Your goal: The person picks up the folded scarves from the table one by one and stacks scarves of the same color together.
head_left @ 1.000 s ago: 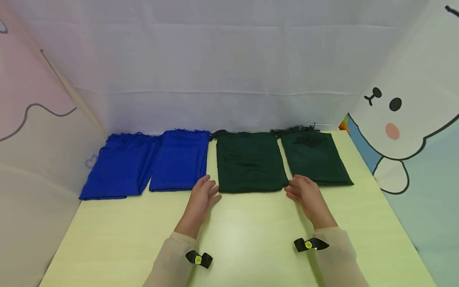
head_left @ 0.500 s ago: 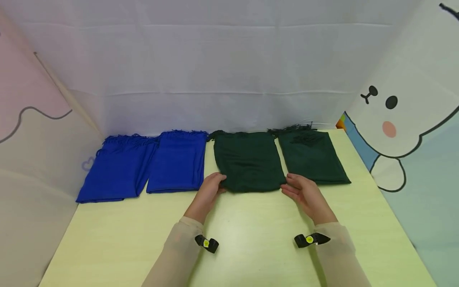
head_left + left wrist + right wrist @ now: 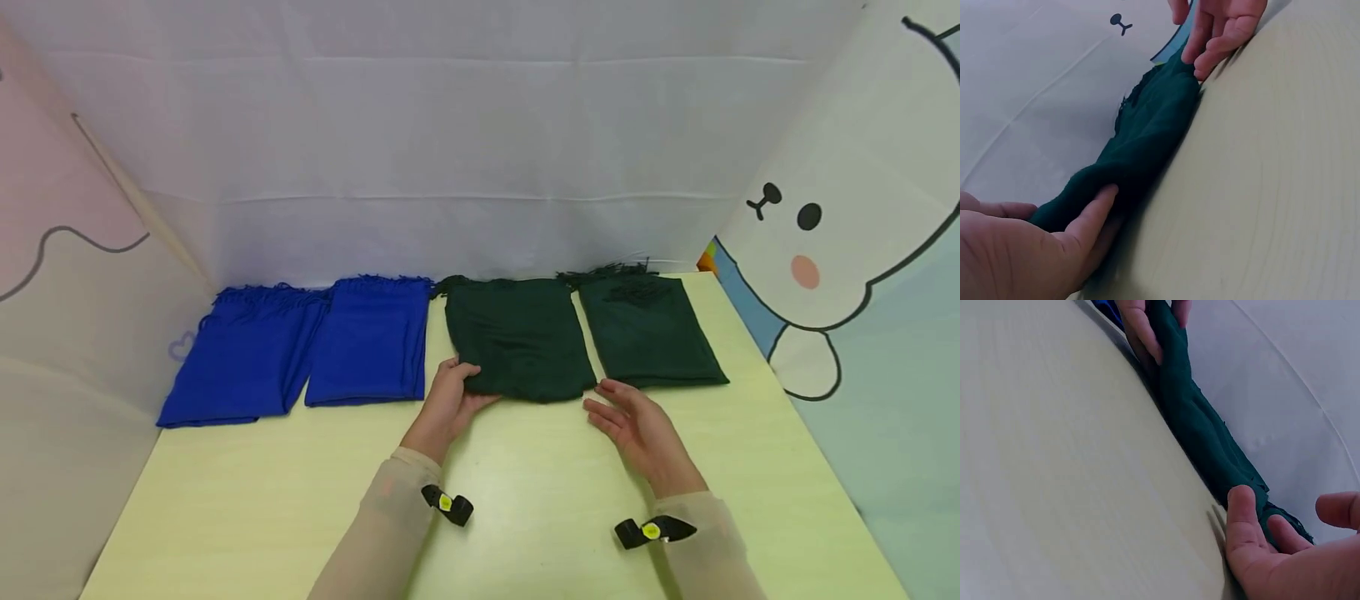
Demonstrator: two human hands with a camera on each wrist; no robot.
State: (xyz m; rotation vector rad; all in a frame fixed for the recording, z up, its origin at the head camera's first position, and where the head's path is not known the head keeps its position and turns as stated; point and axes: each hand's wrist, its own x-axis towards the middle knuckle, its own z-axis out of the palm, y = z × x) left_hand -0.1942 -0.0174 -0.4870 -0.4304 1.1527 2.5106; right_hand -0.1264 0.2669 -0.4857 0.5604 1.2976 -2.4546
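A folded dark green scarf (image 3: 521,337) with fringe at its back edge lies third from the left in a row on the table. My left hand (image 3: 446,410) grips its front left corner, thumb above and fingers underneath; the left wrist view shows that end of the green scarf (image 3: 1141,144) bulging up. At the front right corner, my right hand (image 3: 639,429) holds nothing, its fingers apart and loosely bent. In the right wrist view, that right hand (image 3: 1291,565) is close beside the cloth; whether a fingertip touches it I cannot tell.
Another folded dark green scarf (image 3: 648,333) lies to the right. Two folded blue scarves (image 3: 367,342) lie to the left, also fringed at the back. Behind the row rises a white cloth backdrop (image 3: 450,133). The pale yellow table (image 3: 525,508) extends toward me.
My left hand has moved right from beside the middle green scarf and taken hold of its front left corner, which is now drawn inward. My right hand has stayed near the right corner.
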